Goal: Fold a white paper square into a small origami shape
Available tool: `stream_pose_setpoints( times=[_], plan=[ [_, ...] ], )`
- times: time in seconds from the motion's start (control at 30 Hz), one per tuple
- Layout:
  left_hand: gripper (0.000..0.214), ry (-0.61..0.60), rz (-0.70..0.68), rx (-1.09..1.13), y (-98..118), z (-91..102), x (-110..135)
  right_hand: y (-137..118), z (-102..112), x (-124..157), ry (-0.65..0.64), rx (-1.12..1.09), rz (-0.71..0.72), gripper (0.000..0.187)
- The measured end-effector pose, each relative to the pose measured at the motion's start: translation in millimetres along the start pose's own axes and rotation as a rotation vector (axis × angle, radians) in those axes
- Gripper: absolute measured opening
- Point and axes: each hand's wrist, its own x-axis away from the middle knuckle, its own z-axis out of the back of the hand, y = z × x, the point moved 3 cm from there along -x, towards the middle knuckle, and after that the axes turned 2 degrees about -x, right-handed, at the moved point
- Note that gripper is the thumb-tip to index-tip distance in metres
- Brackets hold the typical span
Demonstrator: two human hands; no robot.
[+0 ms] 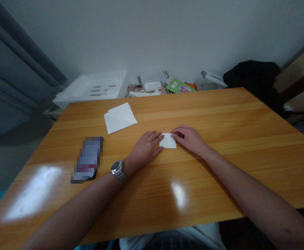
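Note:
A small white piece of paper (168, 141) lies on the wooden table between my two hands. My left hand (148, 147), with a metal watch (118, 169) on its wrist, rests flat and open. Its fingertips touch the paper's left edge. From the other side, my right hand (188, 138) has thumb and fingers pinched together at the paper's upper right corner. Farther back on the left are larger white sheets of paper (120, 118), stacked a little askew.
A phone with a blurred-out screen (89, 158) lies left of my left forearm. Beyond the far edge of the table (219, 114) stand a white tray (89, 86), a green booklet (179, 86) and assorted clutter. Dark cloth (253, 76) is heaped at the back right.

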Motion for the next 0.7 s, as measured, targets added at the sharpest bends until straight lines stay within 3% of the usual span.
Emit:
stream_pose_setpoints(
  times=[0.3, 0.7],
  plan=[
    [0.050, 0.033, 0.000, -0.032, 2.6, 5.6, -0.1, -3.5, -6.1, 1.9, -0.001, 0.089, 0.255, 0.023],
    [0.037, 0.062, -0.002, 0.018, 2.3, 7.5, 0.2, -5.5, -9.9, 2.3, -0.136, 0.067, 0.318, 0.029]
  ],
)
